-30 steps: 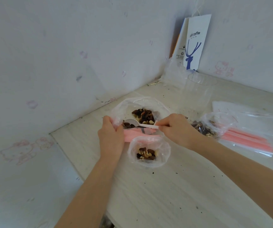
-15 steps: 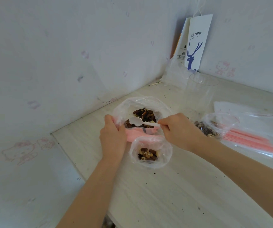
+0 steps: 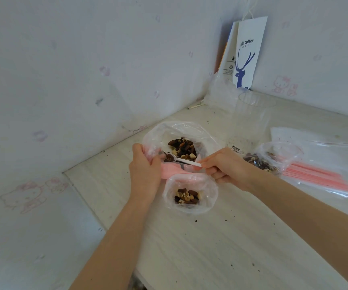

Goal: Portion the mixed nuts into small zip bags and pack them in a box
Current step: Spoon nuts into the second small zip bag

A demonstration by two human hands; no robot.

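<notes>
Spoon (image 3: 186, 161) dipped (clear cup (image 3: 252, 120) behind).

The bowl of the spoon (image 3: 189, 162) is partly hidden among the nuts (image 3: 182, 147). The stack of zip bags (image 3: 319, 176) is cut off at the table's right edge.

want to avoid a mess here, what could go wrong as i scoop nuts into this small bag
1. The spoon in the right hand must cross the pink rim of the small zip bag; only the left hand holds that mouth, so it could sag and nuts land on the table.
2. The other bag of nuts lies beside the right wrist and could be nudged into spilling.
</notes>
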